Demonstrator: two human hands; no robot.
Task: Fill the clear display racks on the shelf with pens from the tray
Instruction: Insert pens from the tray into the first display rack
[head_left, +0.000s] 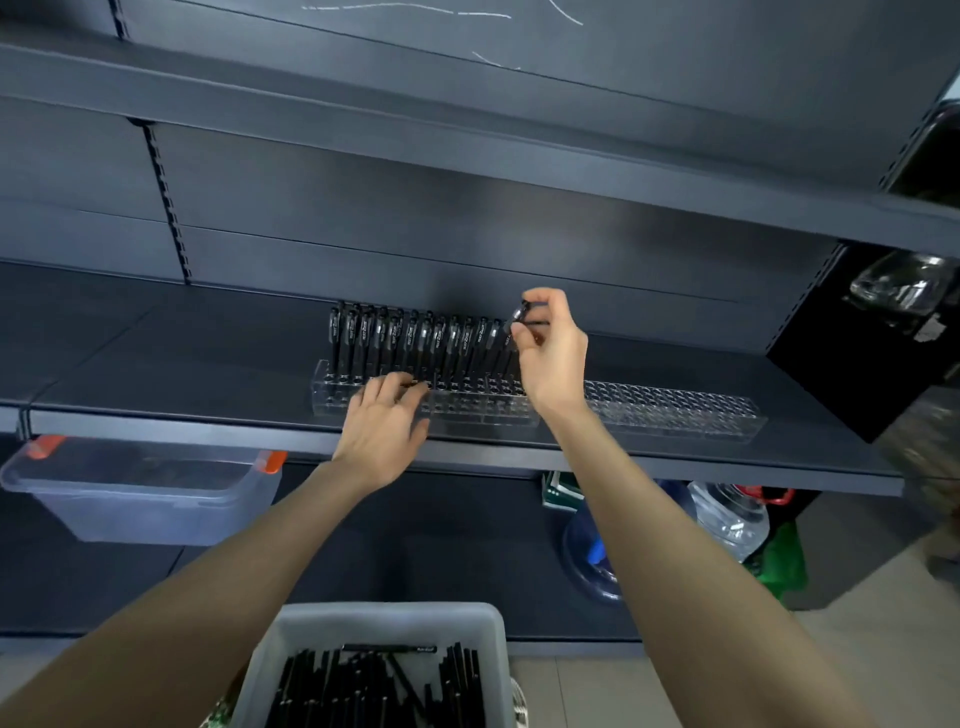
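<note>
Two clear display racks stand end to end on the dark shelf (171, 364). The left rack (467, 410) holds several black pens (415, 338) upright in its back rows. The right rack (675, 410) has nothing in its holes. My right hand (550, 348) pinches a black pen (519, 314) by its top, at the right end of the row of pens. My left hand (384, 421) rests on the front of the left rack with fingers spread. A white tray (384, 621) full of black pens sits at the bottom of the view.
A clear plastic bin (140, 493) with orange clips hangs under the shelf at left. Bottles (732, 519) and a green bag (784, 561) sit low at right. Another shelf runs overhead (467, 156). A black panel (857, 353) closes the shelf's right end.
</note>
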